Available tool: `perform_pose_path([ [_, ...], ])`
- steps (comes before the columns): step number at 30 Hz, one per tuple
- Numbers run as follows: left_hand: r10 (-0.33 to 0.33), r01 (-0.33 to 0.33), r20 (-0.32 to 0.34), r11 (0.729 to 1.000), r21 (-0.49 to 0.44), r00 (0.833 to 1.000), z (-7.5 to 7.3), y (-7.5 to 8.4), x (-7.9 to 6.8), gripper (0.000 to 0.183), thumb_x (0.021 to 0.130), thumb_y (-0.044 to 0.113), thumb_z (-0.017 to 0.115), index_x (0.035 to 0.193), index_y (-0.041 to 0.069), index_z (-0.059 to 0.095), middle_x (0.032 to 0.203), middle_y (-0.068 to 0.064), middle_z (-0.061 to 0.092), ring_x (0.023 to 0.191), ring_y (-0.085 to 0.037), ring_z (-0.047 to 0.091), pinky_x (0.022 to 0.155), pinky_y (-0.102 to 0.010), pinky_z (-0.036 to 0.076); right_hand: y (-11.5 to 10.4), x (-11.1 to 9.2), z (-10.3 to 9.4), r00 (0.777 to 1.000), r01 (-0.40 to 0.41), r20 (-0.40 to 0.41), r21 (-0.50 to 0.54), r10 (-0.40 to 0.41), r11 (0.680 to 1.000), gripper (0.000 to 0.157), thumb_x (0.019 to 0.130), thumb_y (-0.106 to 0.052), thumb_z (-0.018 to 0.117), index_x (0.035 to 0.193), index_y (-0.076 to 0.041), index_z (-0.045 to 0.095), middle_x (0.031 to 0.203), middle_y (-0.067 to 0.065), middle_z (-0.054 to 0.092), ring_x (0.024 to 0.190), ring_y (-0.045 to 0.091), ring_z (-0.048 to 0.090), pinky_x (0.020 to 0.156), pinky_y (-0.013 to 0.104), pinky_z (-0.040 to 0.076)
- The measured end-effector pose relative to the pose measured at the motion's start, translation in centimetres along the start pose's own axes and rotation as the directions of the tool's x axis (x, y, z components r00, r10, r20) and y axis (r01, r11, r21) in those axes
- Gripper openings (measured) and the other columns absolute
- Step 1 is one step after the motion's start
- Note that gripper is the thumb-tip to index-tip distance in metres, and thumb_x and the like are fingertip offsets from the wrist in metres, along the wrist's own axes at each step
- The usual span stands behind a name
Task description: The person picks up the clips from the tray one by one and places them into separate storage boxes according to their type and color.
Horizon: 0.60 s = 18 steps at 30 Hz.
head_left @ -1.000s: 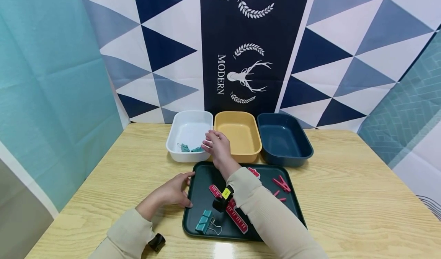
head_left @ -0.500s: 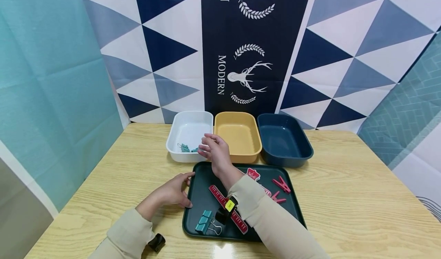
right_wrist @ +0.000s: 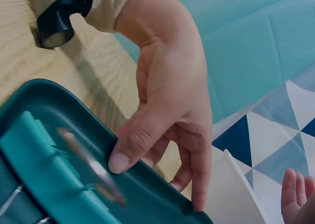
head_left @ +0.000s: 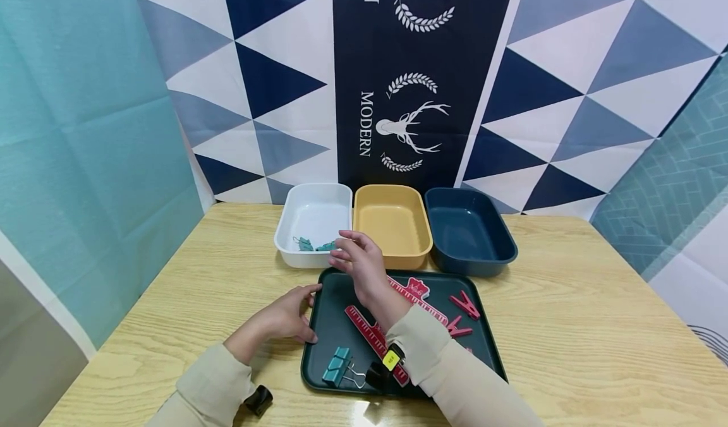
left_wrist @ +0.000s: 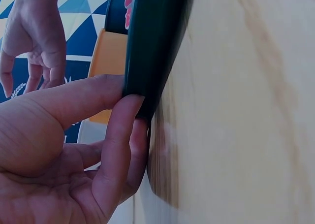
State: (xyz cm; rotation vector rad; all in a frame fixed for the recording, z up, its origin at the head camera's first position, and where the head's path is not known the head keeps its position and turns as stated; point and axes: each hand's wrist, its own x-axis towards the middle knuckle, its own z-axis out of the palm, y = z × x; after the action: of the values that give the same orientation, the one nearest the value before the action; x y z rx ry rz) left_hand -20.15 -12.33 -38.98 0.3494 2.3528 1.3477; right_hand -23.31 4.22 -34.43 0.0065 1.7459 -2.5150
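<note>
My left hand (head_left: 284,316) grips the left rim of a dark green tray (head_left: 330,294), thumb over the edge and fingers against its outer side, as the left wrist view (left_wrist: 74,150) shows. My right hand (head_left: 366,272) hangs over the tray's far edge near the white bin (head_left: 287,237), fingers loosely bent and nothing seen in them. On the tray lie a large teal binder clip (head_left: 337,367), two red strips with white key-like marks (head_left: 361,323), partly hidden by the right arm, and pink clothespins (head_left: 466,305). Teal binder clips (head_left: 305,244) lie in the white bin.
A yellow bin (head_left: 392,225) and a dark blue bin (head_left: 472,225) stand beside the white one behind the tray. All rest on a wooden table (head_left: 569,326), with a patterned cloth (head_left: 273,86) hanging behind.
My right hand has drawn back from above the white bin toward me, over the tray, uncovering more of the far red strip. The left hand has stayed on the rim.
</note>
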Motion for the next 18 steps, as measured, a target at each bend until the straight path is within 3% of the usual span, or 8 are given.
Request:
perform_pose_path([
  [7,0.016,-0.016,0.013,1.0,-0.017,1.0,-0.1,-0.1,-0.1,0.096,0.061,-0.014,0.077,0.142,-0.002,0.027,0.109,-0.016,0.04,0.066,-0.02,0.059,0.055,-0.035,0.055,0.1,-1.3,-0.3,0.998,0.021,0.061,-0.019,-0.02,1.0,0.028,0.093,-0.014,0.056,0.118,-0.002,0.054,0.105,0.013,0.055,0.09,0.023,0.063,0.081,0.032,0.052],
  [18,0.005,-0.005,0.014,1.0,-0.004,1.0,-0.1,-0.1,0.0,0.096,0.062,-0.013,0.078,0.143,-0.001,0.027,0.11,-0.015,0.039,0.065,-0.02,0.059,0.056,-0.035,0.055,0.5,-3.2,-0.9,0.995,0.039,0.093,-0.087,-0.031,0.995,0.034,0.091,-0.014,0.058,0.121,0.002,0.052,0.111,0.014,0.053,0.093,0.023,0.061,0.085,0.034,0.05],
])
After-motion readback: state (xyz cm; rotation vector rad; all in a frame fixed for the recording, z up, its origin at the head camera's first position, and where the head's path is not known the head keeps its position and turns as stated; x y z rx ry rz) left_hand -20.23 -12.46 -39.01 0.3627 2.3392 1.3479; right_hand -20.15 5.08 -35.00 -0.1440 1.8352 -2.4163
